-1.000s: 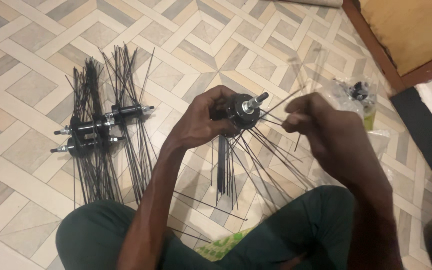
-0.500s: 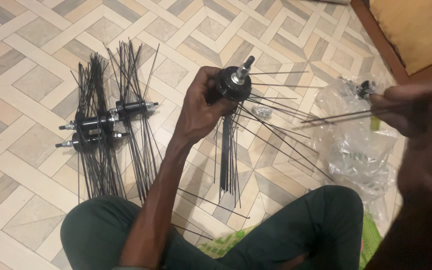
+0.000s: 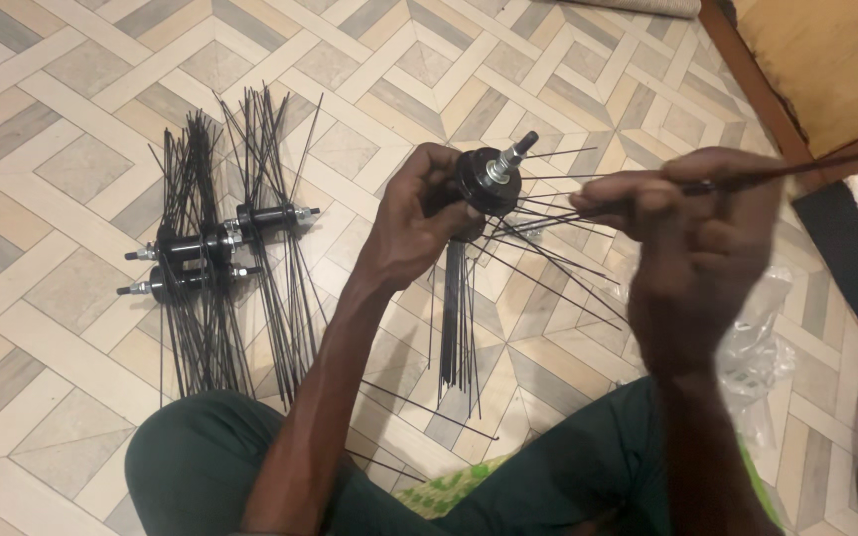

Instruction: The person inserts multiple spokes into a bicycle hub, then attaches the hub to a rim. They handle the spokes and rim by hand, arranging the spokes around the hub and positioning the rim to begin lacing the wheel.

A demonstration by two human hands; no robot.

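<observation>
My left hand (image 3: pixel 417 220) grips a black wheel hub (image 3: pixel 489 179) with a silver threaded axle, held above the tiled floor. Thin black spokes (image 3: pixel 538 260) fan out of the hub to the right, and a bunch hangs straight down. My right hand (image 3: pixel 692 223) is just right of the hub, pinching a small bundle of loose black spokes (image 3: pixel 796 169) that stick out to the right. The bundle's near ends point toward the hub.
Three more hubs with spokes (image 3: pixel 215 248) lie on the patterned floor tiles at the left. A crumpled clear plastic bag (image 3: pixel 762 347) lies under my right forearm. My green-trousered legs (image 3: pixel 211 467) cross the bottom. A wooden panel (image 3: pixel 826 69) stands top right.
My right hand drew away to the far right, then came back toward the hub holding a bundle of spokes. My left hand kept the hub up, its axle tilting slightly.
</observation>
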